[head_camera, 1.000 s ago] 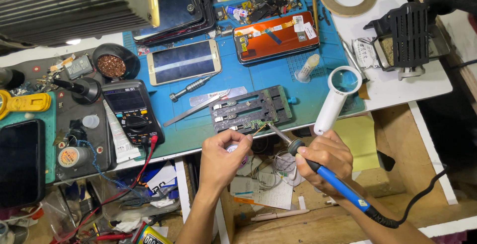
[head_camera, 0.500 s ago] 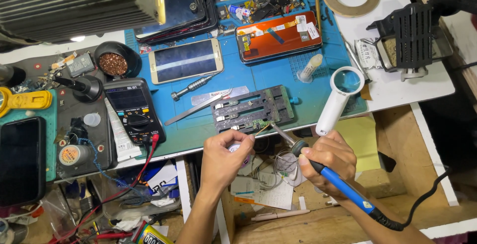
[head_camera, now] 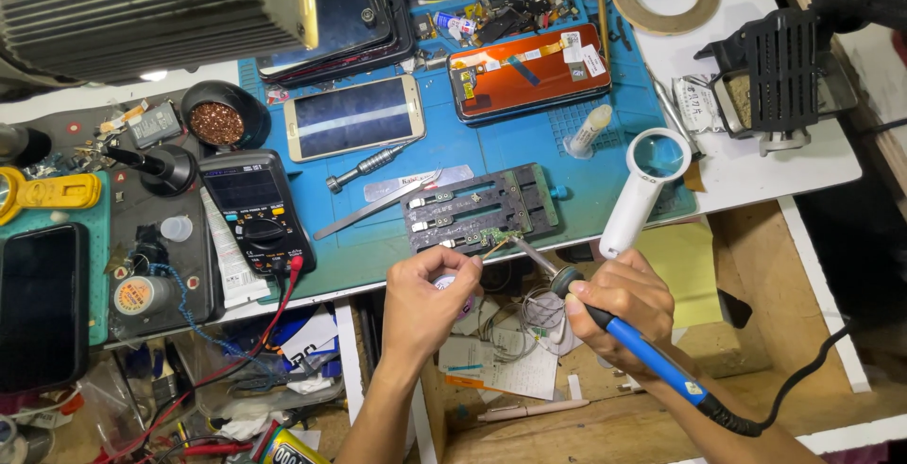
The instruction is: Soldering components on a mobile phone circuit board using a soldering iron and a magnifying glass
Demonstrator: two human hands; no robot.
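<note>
I see the right hand (head_camera: 619, 308) wrapped around the blue-handled soldering iron (head_camera: 624, 336), tip at the small circuit board (head_camera: 491, 237) clamped in the black board holder (head_camera: 477, 211) on the blue mat (head_camera: 586, 166); left hand (head_camera: 425, 299) pinched narrow on thin solder wire (head_camera: 493, 247), just beside the tip; white magnifier (head_camera: 642, 190) near.

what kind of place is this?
Most likely a phone repair bench. The right hand holds a blue soldering iron to a small board clamped in a black board holder. A multimeter and bare phone screens lie on the blue work mat.
</note>
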